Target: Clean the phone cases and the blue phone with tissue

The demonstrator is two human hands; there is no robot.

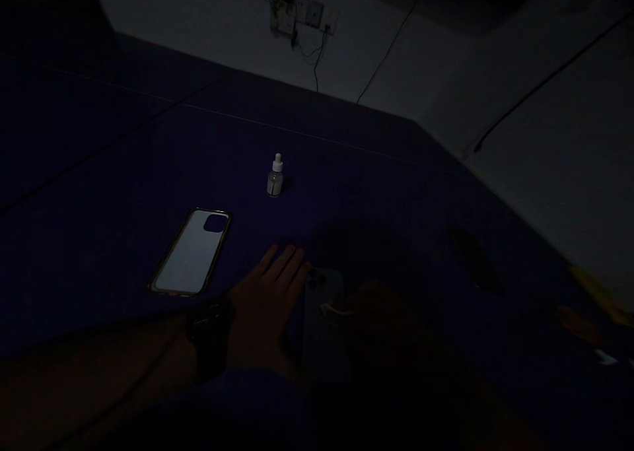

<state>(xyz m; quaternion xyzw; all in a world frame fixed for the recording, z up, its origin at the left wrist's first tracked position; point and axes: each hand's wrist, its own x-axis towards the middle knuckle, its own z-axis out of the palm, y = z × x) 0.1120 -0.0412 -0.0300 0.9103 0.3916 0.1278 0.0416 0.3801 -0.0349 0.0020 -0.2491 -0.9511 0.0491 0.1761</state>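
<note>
A smartphone [323, 345] lies back up on the dark blue surface, its camera lenses at the far end. Along its left edge rests my left hand [270, 312], flat with the fingers stretched out and touching the phone's side. My right hand [379, 315], deep in shadow, is over the phone's right side. Its fingers are closed on a small pale cloth-like piece [337, 312] against the phone's back; the dimness hides its exact kind. To the left is a phone case [191, 253] with a pale back and a camera cut-out.
A small dropper bottle [275, 179] stands upright beyond the hands. At the right lie a dark flat object [473, 259] and blurred orange-yellow items [579, 322]. Wall sockets [302, 12] with hanging cables are at the back. The room is very dim.
</note>
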